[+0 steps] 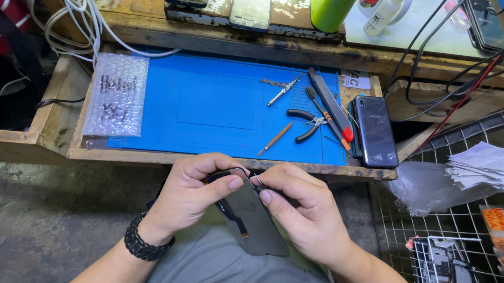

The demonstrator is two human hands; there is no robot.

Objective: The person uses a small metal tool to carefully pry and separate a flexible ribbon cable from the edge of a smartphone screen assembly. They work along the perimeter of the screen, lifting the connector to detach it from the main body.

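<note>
Phone screen panel (253, 218) pinched at its top edge by both hands, over the lap.
Left hand (192, 187) and right hand (300, 213) grip it equally close; its long axis runs down-right, just below the blue mat (219, 106).

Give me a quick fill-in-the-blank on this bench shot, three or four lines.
1. Both hands, left hand and right hand, hold a dark phone screen panel over the person's ____.
2. The work mat is ____ in colour.
3. The pliers have ____ handles.
4. A dark phone lies at the mat's ____ edge.

Answers: lap; blue; black; right
</note>
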